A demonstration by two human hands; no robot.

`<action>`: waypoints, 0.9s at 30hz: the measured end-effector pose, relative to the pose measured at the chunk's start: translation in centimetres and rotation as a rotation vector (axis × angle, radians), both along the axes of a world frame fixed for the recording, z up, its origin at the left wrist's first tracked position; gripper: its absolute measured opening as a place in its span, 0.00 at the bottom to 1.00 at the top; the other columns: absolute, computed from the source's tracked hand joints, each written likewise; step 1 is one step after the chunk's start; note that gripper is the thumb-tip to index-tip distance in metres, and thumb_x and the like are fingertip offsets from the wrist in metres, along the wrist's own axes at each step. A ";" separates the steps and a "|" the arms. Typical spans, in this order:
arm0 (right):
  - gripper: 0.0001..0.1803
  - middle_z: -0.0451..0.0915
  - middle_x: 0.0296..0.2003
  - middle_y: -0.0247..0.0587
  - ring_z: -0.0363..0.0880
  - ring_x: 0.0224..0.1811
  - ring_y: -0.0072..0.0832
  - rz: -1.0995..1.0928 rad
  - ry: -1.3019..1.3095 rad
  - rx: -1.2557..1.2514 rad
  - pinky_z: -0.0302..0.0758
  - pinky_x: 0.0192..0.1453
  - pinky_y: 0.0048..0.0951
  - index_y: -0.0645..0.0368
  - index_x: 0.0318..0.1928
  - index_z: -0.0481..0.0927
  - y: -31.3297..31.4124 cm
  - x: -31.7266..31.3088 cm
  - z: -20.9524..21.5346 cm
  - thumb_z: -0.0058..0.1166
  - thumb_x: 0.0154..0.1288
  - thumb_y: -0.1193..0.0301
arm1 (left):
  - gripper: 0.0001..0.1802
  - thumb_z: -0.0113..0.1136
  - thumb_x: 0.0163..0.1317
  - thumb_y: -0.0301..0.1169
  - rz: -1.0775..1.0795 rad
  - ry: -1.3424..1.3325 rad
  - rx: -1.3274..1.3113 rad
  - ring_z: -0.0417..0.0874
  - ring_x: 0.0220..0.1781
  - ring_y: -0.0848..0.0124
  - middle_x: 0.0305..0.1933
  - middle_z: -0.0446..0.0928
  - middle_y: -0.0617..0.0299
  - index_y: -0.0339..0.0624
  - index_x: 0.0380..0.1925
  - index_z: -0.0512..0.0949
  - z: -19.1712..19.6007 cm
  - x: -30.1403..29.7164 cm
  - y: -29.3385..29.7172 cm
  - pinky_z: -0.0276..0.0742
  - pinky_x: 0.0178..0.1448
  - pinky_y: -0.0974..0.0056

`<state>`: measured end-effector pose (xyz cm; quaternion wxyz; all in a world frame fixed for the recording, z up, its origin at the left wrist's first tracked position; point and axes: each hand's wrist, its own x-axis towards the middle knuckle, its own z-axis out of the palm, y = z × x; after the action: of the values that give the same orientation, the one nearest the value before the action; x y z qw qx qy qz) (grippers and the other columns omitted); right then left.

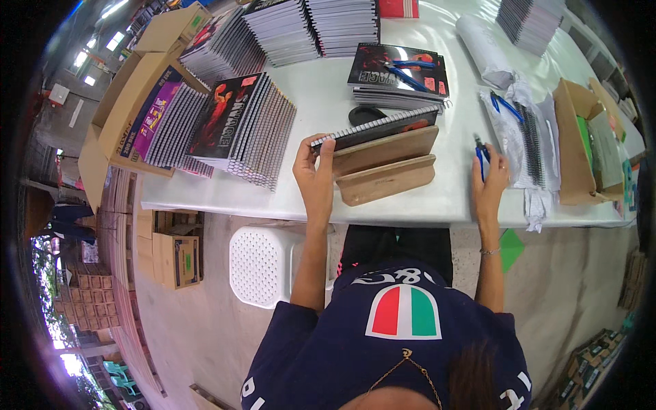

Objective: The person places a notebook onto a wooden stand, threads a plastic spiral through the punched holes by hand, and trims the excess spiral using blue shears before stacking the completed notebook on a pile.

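My left hand (313,179) pinches the left end of a dark-covered spiral notebook (379,132), its white-looking coil edge facing up. The notebook leans on its long edge against a wooden stand (387,182) with two upright boards. To the right, my right hand (490,179) is closed around blue-handled pliers (480,152), their jaws pointing away from me. Behind the stand, a second pair of blue-handled pliers (410,74) lies on a short stack of dark notebooks (372,67). A round black object (366,115) sits between that stack and the held notebook.
Stacked spiral notebooks (242,130) and an open carton (123,130) crowd the table's left side. On the right are black coils (531,147) on white wrapping, more blue-handled pliers (506,106) and a cardboard box (577,147). A white plastic stool (263,266) stands below the table.
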<state>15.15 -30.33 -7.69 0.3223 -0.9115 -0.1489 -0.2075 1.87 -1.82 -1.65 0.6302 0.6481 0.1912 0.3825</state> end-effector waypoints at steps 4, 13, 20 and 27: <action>0.25 0.75 0.48 0.49 0.73 0.50 0.46 0.279 -0.213 0.337 0.69 0.55 0.38 0.60 0.57 0.74 6.4 -3.7 6.5 0.62 0.58 0.71 | 0.10 0.63 0.63 0.27 -0.031 0.016 0.082 0.77 0.41 0.77 0.39 0.80 0.60 0.33 0.42 0.79 0.8 -0.4 0.6 0.72 0.49 0.71; 0.27 0.76 0.46 0.41 0.75 0.43 0.39 0.680 -0.186 0.269 0.71 0.49 0.40 0.57 0.54 0.77 15.9 -9.5 7.7 0.65 0.52 0.67 | 0.13 0.57 0.60 0.17 -0.105 -0.024 0.056 0.80 0.39 0.78 0.37 0.82 0.60 0.33 0.45 0.80 0.6 -0.6 1.0 0.75 0.44 0.74; 0.27 0.76 0.43 0.41 0.75 0.39 0.38 0.654 -0.173 0.266 0.71 0.43 0.39 0.58 0.53 0.77 16.8 -10.2 7.5 0.65 0.52 0.67 | 0.16 0.52 0.58 0.14 -0.082 -0.022 0.053 0.83 0.44 0.74 0.40 0.83 0.58 0.34 0.45 0.81 0.8 -0.9 0.8 0.77 0.48 0.72; 0.23 0.76 0.41 0.45 0.77 0.41 0.37 0.665 0.063 0.342 0.74 0.45 0.36 0.61 0.51 0.77 16.7 -10.8 8.3 0.64 0.55 0.66 | 0.16 0.52 0.59 0.14 -0.053 -0.049 0.070 0.85 0.43 0.73 0.39 0.84 0.57 0.34 0.45 0.82 0.3 -0.7 0.5 0.77 0.46 0.72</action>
<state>4.31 -13.62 0.58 0.5242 -0.7523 -0.3900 -0.0850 1.17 -1.29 -1.32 0.6215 0.6651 0.1449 0.3878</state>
